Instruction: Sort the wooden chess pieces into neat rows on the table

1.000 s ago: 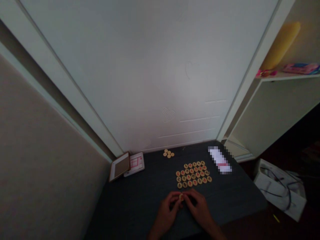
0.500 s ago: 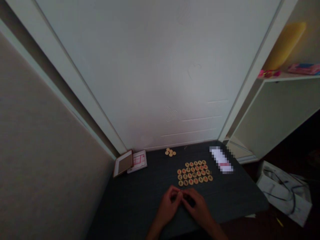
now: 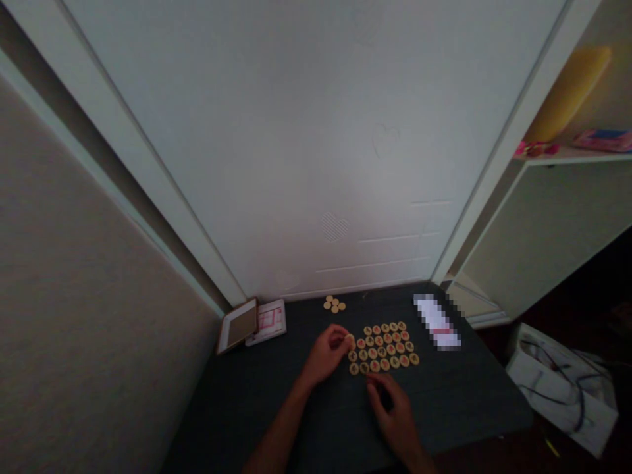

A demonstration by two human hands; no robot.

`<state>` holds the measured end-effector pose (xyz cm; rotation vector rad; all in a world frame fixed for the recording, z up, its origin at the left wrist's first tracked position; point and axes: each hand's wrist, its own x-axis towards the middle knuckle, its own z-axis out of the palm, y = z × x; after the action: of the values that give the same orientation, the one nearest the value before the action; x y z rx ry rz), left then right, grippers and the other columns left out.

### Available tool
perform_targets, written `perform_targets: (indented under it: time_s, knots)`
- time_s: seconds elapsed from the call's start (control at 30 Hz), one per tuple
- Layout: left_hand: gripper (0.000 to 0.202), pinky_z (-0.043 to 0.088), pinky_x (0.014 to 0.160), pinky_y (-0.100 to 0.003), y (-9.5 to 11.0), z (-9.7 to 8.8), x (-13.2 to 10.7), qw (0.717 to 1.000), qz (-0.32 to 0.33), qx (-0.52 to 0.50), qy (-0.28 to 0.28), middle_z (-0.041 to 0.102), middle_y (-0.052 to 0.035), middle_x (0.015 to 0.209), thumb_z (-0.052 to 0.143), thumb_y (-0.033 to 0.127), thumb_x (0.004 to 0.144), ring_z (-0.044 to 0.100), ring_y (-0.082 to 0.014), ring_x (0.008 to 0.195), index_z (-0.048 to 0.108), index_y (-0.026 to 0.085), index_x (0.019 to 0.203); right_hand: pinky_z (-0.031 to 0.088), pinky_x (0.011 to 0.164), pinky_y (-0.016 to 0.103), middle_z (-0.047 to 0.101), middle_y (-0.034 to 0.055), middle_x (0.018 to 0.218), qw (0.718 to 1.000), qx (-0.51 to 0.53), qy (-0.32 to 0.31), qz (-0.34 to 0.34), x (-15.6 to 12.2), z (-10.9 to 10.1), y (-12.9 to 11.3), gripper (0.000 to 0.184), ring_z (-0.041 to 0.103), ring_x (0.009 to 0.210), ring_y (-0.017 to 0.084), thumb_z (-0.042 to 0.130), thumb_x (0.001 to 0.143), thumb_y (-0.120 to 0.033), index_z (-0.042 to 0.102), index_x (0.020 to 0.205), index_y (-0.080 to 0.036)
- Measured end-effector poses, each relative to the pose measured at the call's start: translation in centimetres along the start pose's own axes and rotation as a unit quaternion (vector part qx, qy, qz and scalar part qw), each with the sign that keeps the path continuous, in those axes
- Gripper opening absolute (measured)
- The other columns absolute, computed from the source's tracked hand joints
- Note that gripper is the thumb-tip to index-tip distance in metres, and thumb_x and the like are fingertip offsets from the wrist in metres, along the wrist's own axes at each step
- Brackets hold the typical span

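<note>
Several round wooden game pieces with red and dark marks lie in rows as a block [image 3: 382, 345] on a dark table [image 3: 276, 408]. My left hand [image 3: 326, 355] reaches to the block's left edge, fingers pinched on one piece [image 3: 349, 339] at the top-left corner. My right hand [image 3: 392, 408] rests on the table just below the block, fingers curled; whether it holds anything is hidden. A small cluster of plain pieces [image 3: 334, 304] sits farther back by the wall.
At the table's back left lie a wooden-framed lid or tray [image 3: 237, 327] and a white box with red print [image 3: 269, 320]. A blurred white item [image 3: 437, 320] lies at the back right. White shelving [image 3: 543, 217] and a white bag [image 3: 563, 385] stand to the right.
My hands were together near the table's front, holding a piece. They have parted: the left hand moved forward to the block's left edge with the piece; the right stayed back.
</note>
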<state>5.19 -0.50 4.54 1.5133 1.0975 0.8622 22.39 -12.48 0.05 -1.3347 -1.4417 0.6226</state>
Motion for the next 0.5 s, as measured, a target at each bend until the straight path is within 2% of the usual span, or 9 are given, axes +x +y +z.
perform_targets:
  time_s: [0.1, 0.2, 0.33, 0.5]
  knots:
    - [0.024, 0.056, 0.073, -0.031, -0.5, 0.0, 4.0, 0.999, 0.004, 0.043, -0.002, 0.076, -0.0048, 0.084, 0.068, 0.042, 0.084, 0.072, -0.02, 0.079, 0.063, 0.019, 0.089, 0.059, 0.076, 0.029, 0.075, 0.0076, 0.098, 1.0, 0.006, -0.002, 0.0, 0.1, 0.0, -0.2, 0.025, 0.072, 0.089, 0.022, 0.057, 0.097, -0.04, 0.073, 0.105, -0.024]
    - [0.018, 0.054, 0.073, -0.031, -1.2, 0.3, 6.5, 0.997, 0.004, 0.081, -0.007, 0.076, -0.0038, 0.08, 0.071, 0.035, 0.08, 0.071, -0.0198, 0.078, 0.066, 0.018, 0.085, 0.059, 0.076, 0.028, 0.075, 0.0072, 0.096, 1.0, 0.011, -0.011, -0.003, 0.1, 0.0, -0.3, 0.025, 0.072, 0.087, 0.022, 0.055, 0.097, -0.04, 0.073, 0.103, -0.024]
    - [0.013, 0.053, 0.072, -0.03, -1.9, 0.7, 7.8, 0.992, 0.003, 0.123, -0.021, 0.076, -0.0035, 0.078, 0.072, 0.031, 0.077, 0.07, -0.0198, 0.077, 0.07, 0.019, 0.082, 0.059, 0.077, 0.028, 0.075, 0.0076, 0.094, 1.0, 0.009, -0.01, -0.008, 0.2, -0.1, -0.3, 0.026, 0.071, 0.087, 0.021, 0.054, 0.098, -0.041, 0.073, 0.098, -0.023]
    - [0.015, 0.051, 0.07, -0.029, -2.4, 0.9, 8.1, 0.986, -0.003, 0.165, -0.023, 0.075, -0.0025, 0.076, 0.071, 0.033, 0.077, 0.068, -0.0198, 0.075, 0.072, 0.019, 0.082, 0.059, 0.079, 0.03, 0.075, 0.0077, 0.094, 1.0, 0.008, -0.004, -0.012, 0.3, -0.1, -0.5, 0.025, 0.071, 0.087, 0.022, 0.055, 0.097, -0.041, 0.074, 0.097, -0.024]
